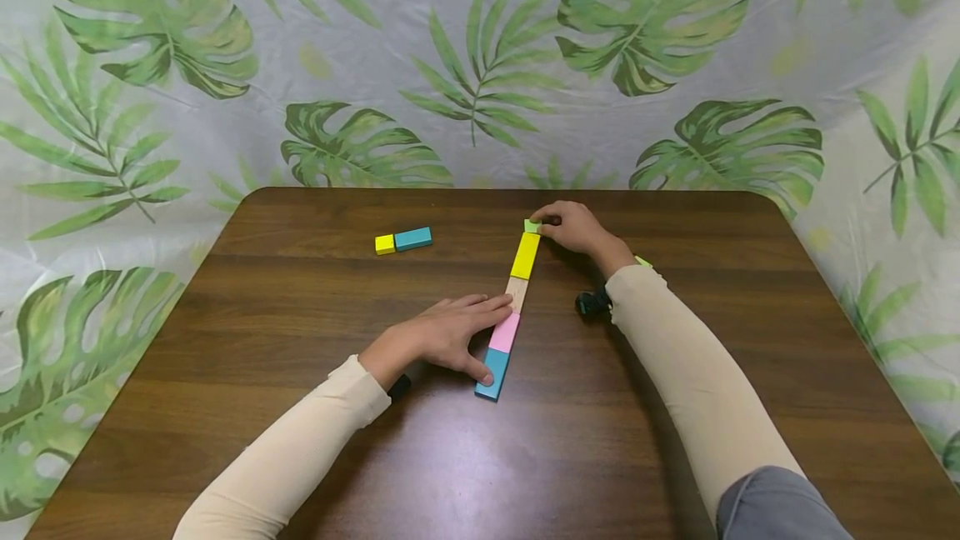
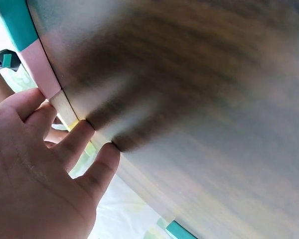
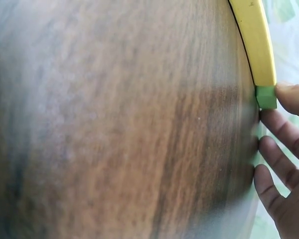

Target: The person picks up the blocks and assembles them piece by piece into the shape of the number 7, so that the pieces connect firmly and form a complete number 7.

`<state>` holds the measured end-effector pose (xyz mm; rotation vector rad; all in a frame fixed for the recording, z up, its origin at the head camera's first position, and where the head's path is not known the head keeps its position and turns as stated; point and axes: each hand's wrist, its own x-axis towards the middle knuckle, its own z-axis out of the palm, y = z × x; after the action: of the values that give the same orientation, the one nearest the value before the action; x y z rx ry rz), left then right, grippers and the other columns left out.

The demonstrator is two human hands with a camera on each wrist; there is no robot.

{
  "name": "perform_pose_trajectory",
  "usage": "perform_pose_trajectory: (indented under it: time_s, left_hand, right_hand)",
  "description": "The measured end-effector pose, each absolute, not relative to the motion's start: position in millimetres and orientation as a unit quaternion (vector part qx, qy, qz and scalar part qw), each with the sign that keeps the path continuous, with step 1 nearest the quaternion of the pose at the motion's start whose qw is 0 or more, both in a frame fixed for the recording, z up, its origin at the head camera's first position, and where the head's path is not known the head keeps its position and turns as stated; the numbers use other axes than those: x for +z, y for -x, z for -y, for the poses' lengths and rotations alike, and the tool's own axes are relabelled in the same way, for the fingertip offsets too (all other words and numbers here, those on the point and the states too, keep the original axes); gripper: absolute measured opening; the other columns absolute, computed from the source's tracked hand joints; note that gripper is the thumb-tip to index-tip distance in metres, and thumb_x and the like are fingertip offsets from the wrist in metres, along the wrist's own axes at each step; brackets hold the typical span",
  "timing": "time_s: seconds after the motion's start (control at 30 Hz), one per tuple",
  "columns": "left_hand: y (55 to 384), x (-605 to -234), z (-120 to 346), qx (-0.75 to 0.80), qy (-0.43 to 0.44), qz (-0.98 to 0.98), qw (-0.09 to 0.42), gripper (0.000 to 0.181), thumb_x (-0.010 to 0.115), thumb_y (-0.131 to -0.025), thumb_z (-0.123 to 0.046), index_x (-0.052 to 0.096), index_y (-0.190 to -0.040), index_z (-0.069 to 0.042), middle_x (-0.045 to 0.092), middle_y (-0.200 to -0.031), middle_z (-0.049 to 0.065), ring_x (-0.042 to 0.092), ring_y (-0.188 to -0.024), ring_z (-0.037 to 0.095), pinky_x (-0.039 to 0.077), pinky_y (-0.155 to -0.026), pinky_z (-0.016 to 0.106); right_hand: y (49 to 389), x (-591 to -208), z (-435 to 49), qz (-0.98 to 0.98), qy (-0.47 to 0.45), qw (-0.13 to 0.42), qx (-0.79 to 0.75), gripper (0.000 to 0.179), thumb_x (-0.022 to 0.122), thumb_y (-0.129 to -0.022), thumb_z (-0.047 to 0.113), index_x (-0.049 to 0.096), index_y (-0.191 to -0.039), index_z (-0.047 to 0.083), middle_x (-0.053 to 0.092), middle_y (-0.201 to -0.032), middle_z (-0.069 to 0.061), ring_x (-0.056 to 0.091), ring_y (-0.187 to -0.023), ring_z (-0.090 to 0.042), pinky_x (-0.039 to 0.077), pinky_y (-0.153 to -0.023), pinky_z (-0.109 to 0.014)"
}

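A straight row of blocks runs away from me along the table: a blue block point(image 1: 492, 373) nearest, then a pink block point(image 1: 505, 332), a plain wooden block point(image 1: 517, 292), a yellow block point(image 1: 526, 255) and a small green block point(image 1: 532, 226) at the far end. My left hand point(image 1: 453, 332) rests on the row, its thumb on the blue block and its extended fingertips by the pink and wooden ones. With thumb and forefinger my right hand point(image 1: 576, 227) pinches the green block point(image 3: 266, 97), which touches the end of the yellow block point(image 3: 256, 45).
Left of the row lie a small yellow block point(image 1: 385, 244) and a blue block point(image 1: 413, 238), end to end. A light green piece point(image 1: 643, 262) is mostly hidden behind my right sleeve. Beyond the brown table point(image 1: 300, 307) hangs a leaf-patterned cloth point(image 1: 495, 48).
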<state>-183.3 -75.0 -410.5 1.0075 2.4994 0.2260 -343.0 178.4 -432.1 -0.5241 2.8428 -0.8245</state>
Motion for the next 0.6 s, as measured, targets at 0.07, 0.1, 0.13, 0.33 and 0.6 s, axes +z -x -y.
perform_pose_trajectory:
  time_s: [0.07, 0.1, 0.13, 0.33, 0.6]
  left_hand:
    - [184, -411, 74, 0.081, -0.366, -0.902, 0.216, 0.097, 0.063, -0.071, -0.064, 0.013, -0.147, -0.031, 0.003, -0.155, -0.015, 0.011, -0.144, 0.023, 0.018, -0.110, 0.056]
    - [184, -411, 74, 0.081, -0.367, -0.901, 0.216, 0.097, 0.063, -0.071, -0.064, 0.013, -0.147, -0.031, 0.003, -0.155, -0.015, 0.011, -0.144, 0.024, 0.019, -0.110, 0.056]
    - [184, -411, 73, 0.081, -0.368, -0.901, 0.216, 0.097, 0.063, -0.071, -0.064, 0.013, -0.147, -0.031, 0.003, -0.155, -0.015, 0.011, -0.144, 0.024, 0.019, -0.110, 0.056]
    - [185, -412, 72, 0.084, -0.370, -0.899, 0.218, 0.097, 0.063, -0.071, -0.064, 0.012, -0.147, -0.031, 0.004, -0.155, -0.015, 0.011, -0.144, 0.024, 0.018, -0.109, 0.057]
    - [183, -413, 75, 0.093, -0.372, -0.900, 0.208, 0.096, 0.063, -0.072, -0.064, 0.015, -0.147, -0.029, 0.005, -0.155, -0.013, 0.012, -0.143, 0.025, 0.018, -0.110, 0.056]
  right_hand:
    - [343, -432, -180, -0.944, 0.172, 0.066, -0.272, 0.028, 0.056, -0.090, 0.021, 0.063, -0.117, 0.018, 0.058, -0.117, -0.008, 0.049, -0.091, -0.024, 0.042, -0.084, -0.040]
    - [342, -433, -180, -0.945, 0.171, 0.065, -0.273, 0.028, 0.056, -0.090, 0.021, 0.063, -0.117, 0.018, 0.058, -0.117, -0.008, 0.048, -0.090, -0.023, 0.042, -0.083, -0.039]
    - [342, -433, -181, -0.945, 0.170, 0.065, -0.272, 0.028, 0.056, -0.090, 0.022, 0.063, -0.117, 0.018, 0.058, -0.116, -0.008, 0.048, -0.090, -0.024, 0.041, -0.082, -0.039]
    - [340, -432, -184, -0.944, 0.173, 0.070, -0.273, 0.032, 0.056, -0.090, 0.022, 0.060, -0.122, 0.018, 0.056, -0.120, -0.009, 0.050, -0.096, -0.025, 0.043, -0.086, -0.041]
    - [328, -404, -208, -0.949, 0.194, 0.085, -0.232, 0.039, 0.054, -0.091, 0.020, 0.051, -0.130, 0.017, 0.046, -0.132, -0.011, 0.048, -0.107, -0.029, 0.041, -0.090, -0.048]
